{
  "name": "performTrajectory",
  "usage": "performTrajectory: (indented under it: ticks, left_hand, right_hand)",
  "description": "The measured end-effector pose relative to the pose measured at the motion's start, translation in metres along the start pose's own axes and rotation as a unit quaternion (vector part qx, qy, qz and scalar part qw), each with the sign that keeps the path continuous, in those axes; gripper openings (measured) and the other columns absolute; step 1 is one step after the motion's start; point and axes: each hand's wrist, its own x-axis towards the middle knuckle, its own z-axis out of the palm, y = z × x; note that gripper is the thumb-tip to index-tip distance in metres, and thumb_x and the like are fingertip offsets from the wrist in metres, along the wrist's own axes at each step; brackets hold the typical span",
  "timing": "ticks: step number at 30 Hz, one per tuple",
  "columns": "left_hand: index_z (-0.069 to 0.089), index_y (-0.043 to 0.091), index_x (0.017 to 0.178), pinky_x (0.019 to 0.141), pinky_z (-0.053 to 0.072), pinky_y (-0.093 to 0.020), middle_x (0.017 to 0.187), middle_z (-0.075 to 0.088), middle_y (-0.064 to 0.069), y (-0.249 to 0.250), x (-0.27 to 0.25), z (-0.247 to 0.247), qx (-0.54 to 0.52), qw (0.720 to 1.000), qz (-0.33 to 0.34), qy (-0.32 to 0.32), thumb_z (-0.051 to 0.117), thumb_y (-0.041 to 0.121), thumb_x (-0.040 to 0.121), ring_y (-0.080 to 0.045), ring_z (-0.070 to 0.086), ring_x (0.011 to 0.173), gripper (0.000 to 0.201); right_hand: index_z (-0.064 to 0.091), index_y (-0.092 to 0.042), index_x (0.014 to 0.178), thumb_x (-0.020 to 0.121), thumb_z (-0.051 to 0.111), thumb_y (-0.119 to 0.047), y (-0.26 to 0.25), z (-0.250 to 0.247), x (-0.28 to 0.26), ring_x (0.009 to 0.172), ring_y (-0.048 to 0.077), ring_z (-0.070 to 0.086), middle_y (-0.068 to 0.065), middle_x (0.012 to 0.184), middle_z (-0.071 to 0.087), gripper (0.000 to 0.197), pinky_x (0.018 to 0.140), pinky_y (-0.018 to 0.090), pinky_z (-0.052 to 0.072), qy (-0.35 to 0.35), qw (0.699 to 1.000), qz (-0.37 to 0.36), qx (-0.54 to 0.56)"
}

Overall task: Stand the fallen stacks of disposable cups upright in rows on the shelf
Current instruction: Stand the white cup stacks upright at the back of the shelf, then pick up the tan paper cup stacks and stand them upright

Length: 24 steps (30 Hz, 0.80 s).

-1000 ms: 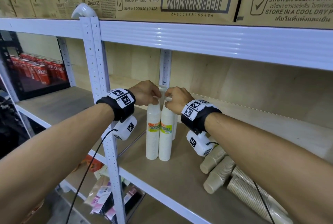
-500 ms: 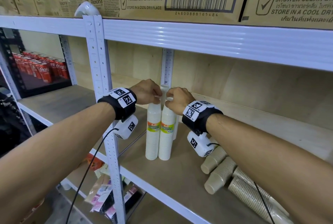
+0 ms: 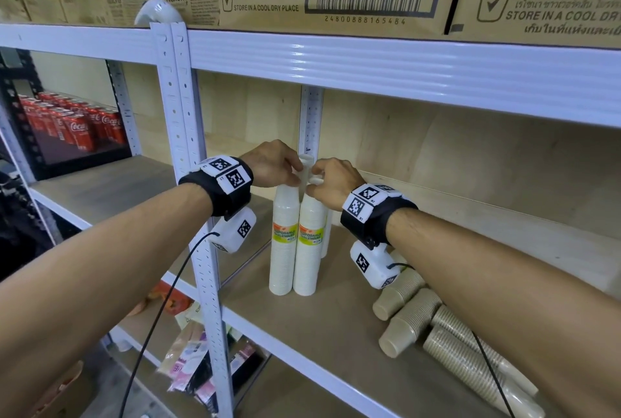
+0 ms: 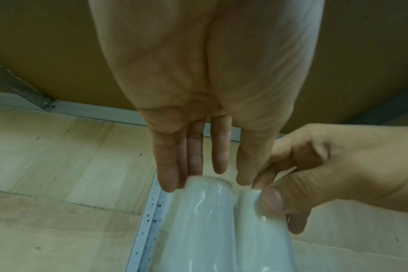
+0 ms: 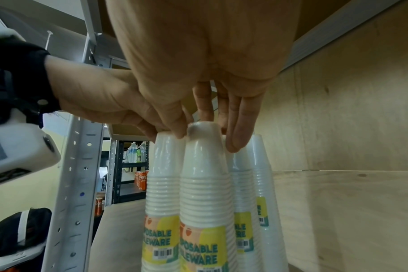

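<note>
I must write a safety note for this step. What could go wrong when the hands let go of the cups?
The tall white plastic cup stacks stand upright, steadied only at their tops by the left hand and right hand; they may topple. The fallen brown paper cup stacks lie close beside them.

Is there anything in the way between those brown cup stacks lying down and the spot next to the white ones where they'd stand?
Nothing visible: the shelf board between the fallen brown cup stacks and the upright white cup stacks is bare. Only the person's right forearm hangs above it.
</note>
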Motion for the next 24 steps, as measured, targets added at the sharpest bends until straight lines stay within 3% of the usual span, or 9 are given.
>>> performTrajectory:
  ticks: [4,8,11,14,17,24]
  left_hand:
    - [0.070,0.020,0.111,0.081,0.051,-0.026,0.100,0.067,0.003,0.018,0.001,-0.010,-0.030,0.999,0.025,0.018,0.072,0.027,0.084,-0.014,0.063,0.096,0.028]
    - [0.072,0.024,0.104,0.082,0.051,-0.024,0.101,0.070,0.000,0.047,0.008,-0.014,-0.051,0.997,0.052,0.022,0.075,0.029,0.080,-0.012,0.065,0.093,0.024]
    - [0.071,0.032,0.091,0.093,0.054,-0.035,0.097,0.070,0.000,0.072,0.013,-0.005,-0.080,0.994,0.080,-0.001,0.077,0.036,0.071,-0.017,0.067,0.095,0.021]
    - [0.071,0.026,0.106,0.089,0.052,-0.028,0.099,0.068,0.004,0.096,0.018,0.013,-0.063,0.992,0.110,-0.003,0.075,0.032,0.082,-0.012,0.064,0.096,0.025]
    - [0.071,0.022,0.110,0.081,0.047,-0.021,0.095,0.066,0.005,0.115,0.021,0.036,-0.067,0.989,0.134,-0.019,0.074,0.028,0.084,-0.013,0.062,0.094,0.027]
    - [0.069,0.021,0.114,0.087,0.049,-0.026,0.100,0.063,0.000,0.122,0.023,0.116,-0.083,0.982,0.137,-0.104,0.075,0.029,0.083,-0.016,0.061,0.095,0.033]
  right_hand:
    - [0.064,-0.015,0.116,0.084,0.068,-0.028,0.006,-0.018,-0.007,0.096,0.023,0.061,0.003,0.111,0.064,0.035,0.073,0.026,0.044,0.014,1.000,0.000,-0.013]
    - [0.065,-0.015,0.111,0.082,0.068,-0.028,0.022,-0.040,-0.016,0.093,0.027,0.063,0.003,0.099,0.062,0.032,0.078,0.032,0.053,0.021,0.998,0.032,-0.040]
    - [0.062,-0.020,0.116,0.080,0.068,-0.035,0.043,-0.052,-0.028,0.094,0.027,0.062,0.004,0.108,0.063,0.040,0.081,0.035,0.053,0.019,0.995,0.064,-0.072]
    - [0.061,-0.022,0.117,0.078,0.068,-0.036,0.069,-0.062,-0.045,0.093,0.025,0.061,0.003,0.107,0.063,0.042,0.077,0.033,0.051,0.012,0.991,0.095,-0.098]
    - [0.060,-0.023,0.117,0.077,0.070,-0.040,0.095,-0.067,-0.068,0.094,0.025,0.061,0.002,0.106,0.065,0.045,0.073,0.030,0.046,-0.009,0.984,0.136,-0.112]
    - [0.057,-0.030,0.120,0.072,0.073,-0.051,0.156,-0.062,-0.135,0.102,0.022,0.058,0.000,0.114,0.061,0.056,0.074,0.028,0.040,-0.062,0.962,0.240,-0.114]
